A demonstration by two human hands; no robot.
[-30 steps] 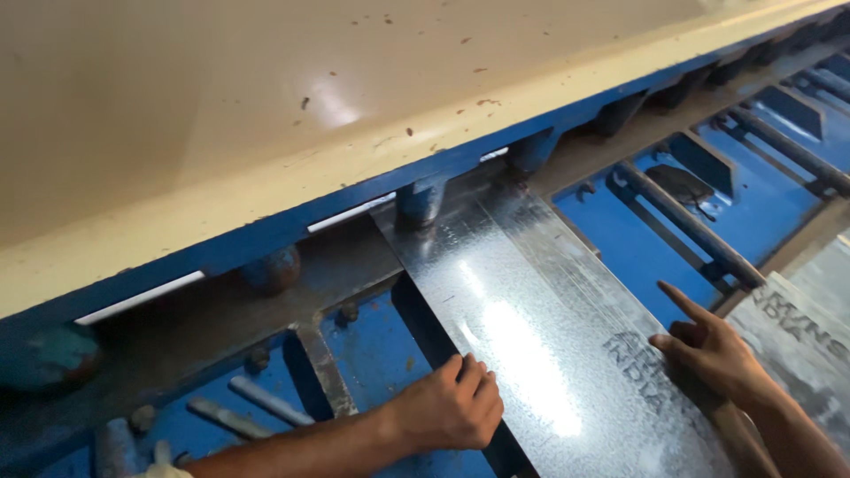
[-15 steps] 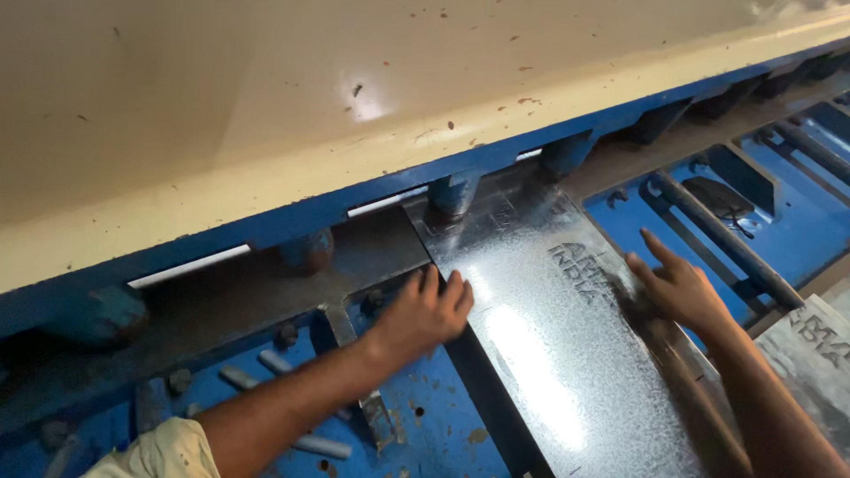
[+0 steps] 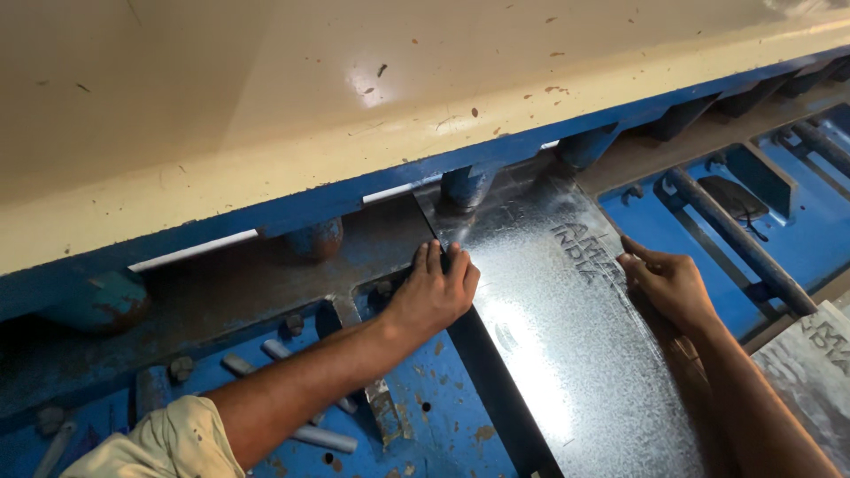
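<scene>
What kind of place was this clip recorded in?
Most likely a sheet-metal workshop. Both hands, left hand and right hand, press on a shiny galvanised metal sheet lying on the worn blue bed of a big cream-and-blue machine, probably a shear, with round clamps above the sheet.

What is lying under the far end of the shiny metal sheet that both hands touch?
The metal sheet rests on the dark steel bed of the blue machine. Its far end passes beneath the cream guard; what lies past there is hidden. Left hand and right hand press its edges.
</scene>
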